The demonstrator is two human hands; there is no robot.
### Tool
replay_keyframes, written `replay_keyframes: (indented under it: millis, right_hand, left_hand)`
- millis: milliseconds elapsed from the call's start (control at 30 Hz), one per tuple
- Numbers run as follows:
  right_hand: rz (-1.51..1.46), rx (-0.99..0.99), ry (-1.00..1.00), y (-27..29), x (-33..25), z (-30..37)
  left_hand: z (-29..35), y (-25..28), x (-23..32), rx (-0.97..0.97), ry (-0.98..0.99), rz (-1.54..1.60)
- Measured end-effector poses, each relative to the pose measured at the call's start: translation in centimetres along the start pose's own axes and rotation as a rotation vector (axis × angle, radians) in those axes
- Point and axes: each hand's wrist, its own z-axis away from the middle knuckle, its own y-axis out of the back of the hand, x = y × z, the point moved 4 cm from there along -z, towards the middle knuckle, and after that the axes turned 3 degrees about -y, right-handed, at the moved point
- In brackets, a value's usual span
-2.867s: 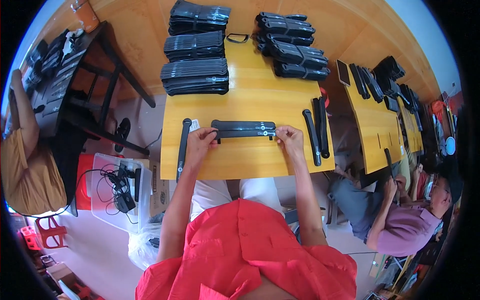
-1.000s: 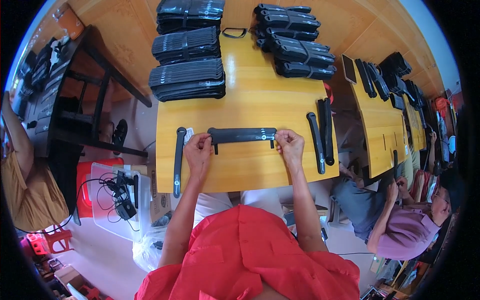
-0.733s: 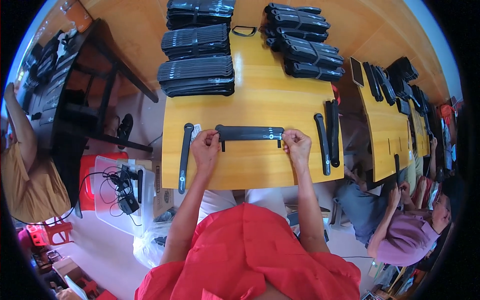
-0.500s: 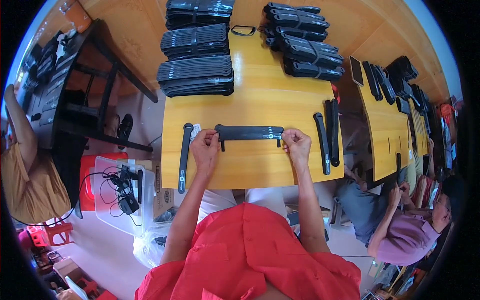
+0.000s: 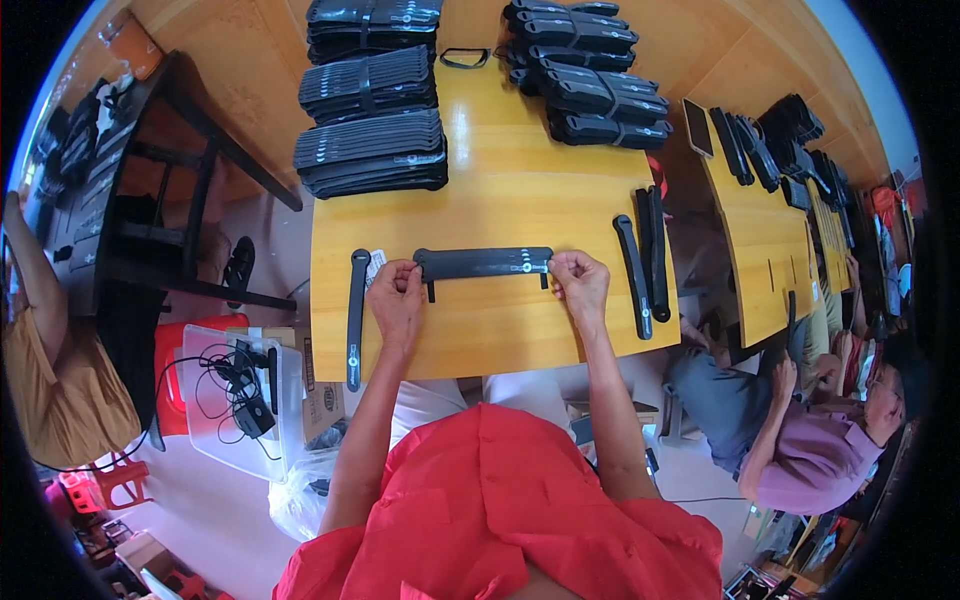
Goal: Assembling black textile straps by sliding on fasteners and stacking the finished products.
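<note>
A flat black strip (image 5: 475, 264) with a rounded left end and small pale markings near its right end lies crosswise in front of me, at table height. My left hand (image 5: 397, 300) pinches its left end between thumb and fingers. At the other end, my right hand (image 5: 583, 290) has a similar pinch on it. Two short dark marks or slots show on the wood just below the strip, one beside each hand. Left of my left hand rests a single long black strip (image 5: 357, 320), with a small white label (image 5: 375, 265) beside it.
Several stacks of black strips (image 5: 370, 150) stand at the table's far left, and banded bundles (image 5: 605, 90) at its far right. Loose strips (image 5: 652, 255) lie by the right edge. A clear plastic bin (image 5: 215, 400) with cables is at lower left. People sit on both sides.
The whole view has shifted slightly, so the table and stacks appear a little further left. Both hands keep their pinch on the black strip, which stays in about the same place on the table.
</note>
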Motion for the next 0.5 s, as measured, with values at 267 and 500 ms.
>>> replay_keyframes:
  millis: [267,500]
  right_hand:
    - [0.074,0.01,-0.012,0.09,0.38,0.1]
    - [0.071,-0.005,0.039,-0.07,-0.25,-0.17]
  left_hand:
    - [0.19,0.14,-0.23,0.017,-0.031,-0.039]
    - [-0.09,0.0,0.26,-0.017,-0.019,-0.034]
